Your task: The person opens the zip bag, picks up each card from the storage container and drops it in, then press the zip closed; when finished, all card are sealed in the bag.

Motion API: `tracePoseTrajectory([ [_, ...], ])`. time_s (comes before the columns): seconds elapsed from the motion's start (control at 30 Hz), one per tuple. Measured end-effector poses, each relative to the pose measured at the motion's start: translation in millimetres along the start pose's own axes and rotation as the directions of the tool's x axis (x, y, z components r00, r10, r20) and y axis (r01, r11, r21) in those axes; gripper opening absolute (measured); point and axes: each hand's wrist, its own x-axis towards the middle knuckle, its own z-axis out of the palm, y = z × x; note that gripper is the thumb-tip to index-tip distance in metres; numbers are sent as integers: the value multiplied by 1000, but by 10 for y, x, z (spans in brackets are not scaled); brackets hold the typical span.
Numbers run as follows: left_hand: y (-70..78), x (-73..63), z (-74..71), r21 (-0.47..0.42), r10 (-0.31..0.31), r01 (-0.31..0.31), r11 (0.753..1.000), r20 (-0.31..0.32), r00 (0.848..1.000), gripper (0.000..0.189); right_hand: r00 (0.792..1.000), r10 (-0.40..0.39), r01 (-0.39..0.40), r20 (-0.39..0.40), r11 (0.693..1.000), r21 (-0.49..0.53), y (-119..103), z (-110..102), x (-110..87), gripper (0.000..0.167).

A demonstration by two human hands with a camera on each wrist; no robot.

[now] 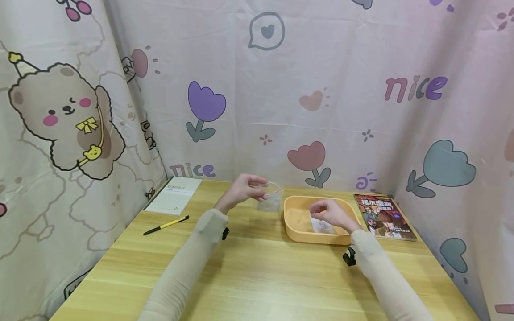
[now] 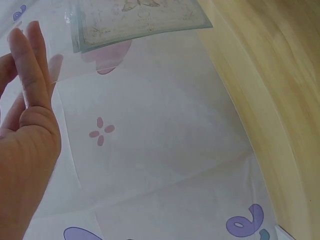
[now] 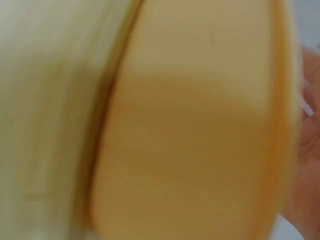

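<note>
Over the table's far middle, my left hand [image 1: 246, 189] pinches a clear plastic bag [image 1: 277, 191] by its upper edge, and the bag hangs to the right of the fingers. In the left wrist view, pale cards or papers [image 2: 142, 22] with a butterfly print show inside it. My right hand [image 1: 331, 213] is over the yellow-orange plastic basket [image 1: 317, 239], thumb and fingertips together on the top of a white slip of paper [image 1: 321, 226] with faint marks. The right wrist view mostly shows the basket's blurred outer wall [image 3: 185, 150], with part of that hand [image 3: 307, 160] behind it.
A white notebook [image 1: 173, 196] lies at the table's back left, with a yellow-and-black pen [image 1: 166, 225] in front of it. Right of the basket lies a colourful comic-style book [image 1: 385, 216]. A printed curtain [image 1: 257, 89] hangs directly behind the wooden table [image 1: 257, 276].
</note>
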Motion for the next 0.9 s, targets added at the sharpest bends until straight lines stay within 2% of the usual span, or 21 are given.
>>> tracePoseTrajectory([
  [0.13,-34,-6,-5,-2,-8,8,1000,2,1000,40,998,11,-9,65,1000,-24,184,-26,-56,28],
  [0.3,-59,5,2,-1,11,-11,1000,1,1000,38,994,47,-42,96,998,-53,320,-63,-93,29],
  [0.43,-56,4,8,8,23,-23,1000,2,1000,39,991,78,-72,112,996,-54,346,-93,-108,31],
  [0.53,-52,3,11,8,24,-24,1000,4,1000,39,985,132,-126,111,990,-60,348,-104,-114,36],
  [0.7,-47,10,14,-4,25,-24,1000,9,1000,39,967,220,-203,129,970,-136,349,-98,-130,50],
  [0.9,-47,18,12,-1,22,-22,1000,9,1000,39,966,204,-172,161,966,-193,366,-108,-142,51],
])
